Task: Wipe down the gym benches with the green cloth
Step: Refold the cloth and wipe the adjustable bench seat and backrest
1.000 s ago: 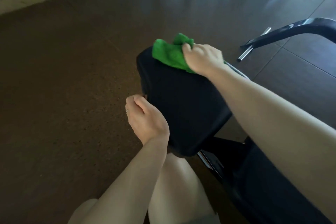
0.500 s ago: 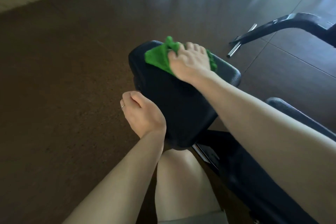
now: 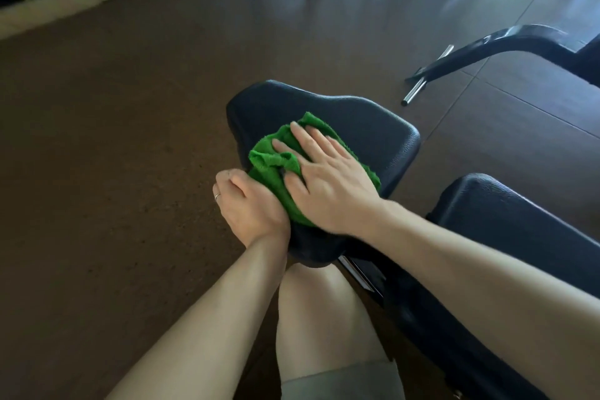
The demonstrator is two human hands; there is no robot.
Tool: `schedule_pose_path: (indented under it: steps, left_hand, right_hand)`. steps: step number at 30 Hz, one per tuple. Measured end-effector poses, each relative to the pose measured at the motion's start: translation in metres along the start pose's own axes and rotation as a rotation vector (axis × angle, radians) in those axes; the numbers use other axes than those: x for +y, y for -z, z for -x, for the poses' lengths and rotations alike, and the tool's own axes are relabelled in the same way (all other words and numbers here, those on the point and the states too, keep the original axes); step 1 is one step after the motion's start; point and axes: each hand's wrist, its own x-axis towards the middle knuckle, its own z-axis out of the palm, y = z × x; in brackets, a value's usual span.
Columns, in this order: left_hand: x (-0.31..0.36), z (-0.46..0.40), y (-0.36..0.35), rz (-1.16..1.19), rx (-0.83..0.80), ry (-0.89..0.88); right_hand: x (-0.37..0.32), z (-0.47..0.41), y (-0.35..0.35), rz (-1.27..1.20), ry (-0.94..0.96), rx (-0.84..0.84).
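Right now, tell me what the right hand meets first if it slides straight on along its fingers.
The right hand meets only more green cloth, then the bench pad far-left edge; beyond it, bare floor.

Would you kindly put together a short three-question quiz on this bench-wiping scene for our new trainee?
1. True or false: the right hand lies flat on the green cloth.
2. Which hand wears a ring?
3. The cloth rests on: A) the floor B) the black seat pad C) the chrome bar.

Key:
1. True; its fingers are spread straight over the cloth.
2. The left hand, gripping the pad's near-left edge.
3. B.
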Motion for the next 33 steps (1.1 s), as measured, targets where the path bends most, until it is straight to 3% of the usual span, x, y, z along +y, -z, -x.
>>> schedule_pose_path:
  steps: [5,12,17,22,27,30,33]
  left_hand:
    - [-0.001,0.001,0.001,-0.016,-0.026,-0.003]
    - [-0.004,-0.001,0.001,0.007,-0.025,-0.002]
    - [-0.005,-0.004,0.001,-0.041,-0.026,-0.015]
    - [-0.003,-0.001,0.002,-0.073,-0.043,-0.015]
    - [-0.003,-0.004,0.0,-0.041,-0.042,-0.005]
    - [-0.002,-0.001,0.001,-0.061,-0.056,-0.009]
    - [-0.003,-0.001,0.001,-0.056,-0.051,-0.023]
  right_hand:
    - [-0.001,-0.072,0.006,-0.013,0.013,-0.04]
    - [0.004,-0.011,0.003,-0.014,0.088,-0.04]
    - [0.008,-0.066,0.007,0.018,0.174,-0.059]
    - [0.032,-0.121,0.015,-0.044,-0.134,0.032]
    - [0.079,-0.042,0.017,-0.072,-0.432,0.19]
    - [0.062,0.002,0.008,-0.309,-0.694,0.28]
    - [0.0,0.03,-0.014,-0.62,-0.855,0.463]
